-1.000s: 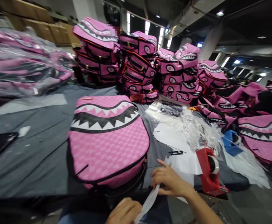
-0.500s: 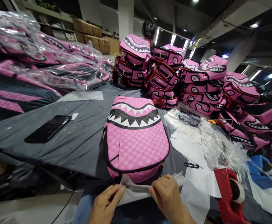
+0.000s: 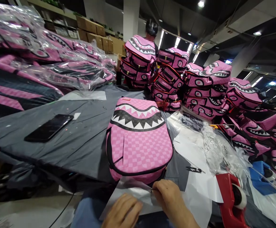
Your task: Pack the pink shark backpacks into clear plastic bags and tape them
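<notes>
A pink checkered backpack [image 3: 140, 144] with a shark-mouth print lies flat on the grey table [image 3: 81, 139] in front of me. Below its near edge I hold a thin clear plastic bag [image 3: 130, 194]. My left hand [image 3: 122, 212] lies on the bag's lower part with its fingers curled over the film. My right hand [image 3: 169, 199] pinches the bag's upper edge beside the backpack's bottom.
A black phone [image 3: 49, 127] lies on the table to the left. Small black snips [image 3: 194, 169], white sheets [image 3: 199, 177], a red tape dispenser [image 3: 231, 199] and a blue one [image 3: 261, 177] sit to the right. Stacked pink backpacks [image 3: 175, 82] fill the back, bagged ones [image 3: 45, 63] the left. A person stands behind.
The bag, stretched as a narrow strip between my hands before, now lies spread wider. My left hand has moved right and down onto it. My view swung left during the second.
</notes>
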A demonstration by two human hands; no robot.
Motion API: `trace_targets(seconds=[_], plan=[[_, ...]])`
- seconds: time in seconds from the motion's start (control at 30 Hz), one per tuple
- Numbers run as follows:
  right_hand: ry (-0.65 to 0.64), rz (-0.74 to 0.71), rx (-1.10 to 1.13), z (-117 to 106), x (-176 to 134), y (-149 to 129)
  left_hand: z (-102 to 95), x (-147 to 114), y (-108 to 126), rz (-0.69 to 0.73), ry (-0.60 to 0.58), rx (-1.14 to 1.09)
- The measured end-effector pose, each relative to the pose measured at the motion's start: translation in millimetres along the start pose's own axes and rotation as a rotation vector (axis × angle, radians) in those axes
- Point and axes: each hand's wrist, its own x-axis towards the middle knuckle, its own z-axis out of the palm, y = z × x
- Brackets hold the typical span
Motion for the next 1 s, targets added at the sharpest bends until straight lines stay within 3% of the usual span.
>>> trace_targets(seconds=[0.13, 0.27, 0.33, 0.5, 0.6, 0.7, 0.87, 1.0], plan=[[-0.096, -0.057, -0.007, -2, 8, 4, 24.0, 30, 3, 0.064, -0.033, -0.111], [-0.152, -0.015, 0.007, -7, 6, 3, 34.3, 21, -15, 0.091, -0.064, -0.135], [-0.155, 0.071, 0.047, -14, -1, 4, 34.6, 8, -26, 0.151, -0.093, -0.175], [-0.158, 0.463, 0.293, -37, -30, 13, 33.0, -4, -41, 0.248, -0.129, -0.267], [-0.125, 0.578, 0.431, -37, -42, 17, 31.9, -6, -38, 0.289, 0.005, -0.196], [-0.085, 0.588, 0.435, -26, -47, 17, 30.6, -13, -34, 0.258, 0.147, 0.022], [-0.063, 0.639, 0.502, -23, -55, 21, 32.2, -13, -34, 0.203, 0.061, -0.062], [0.087, 0.715, 0.676, -24, -60, 36, 34.2, -9, -39, 0.198, 0.048, -0.107]])
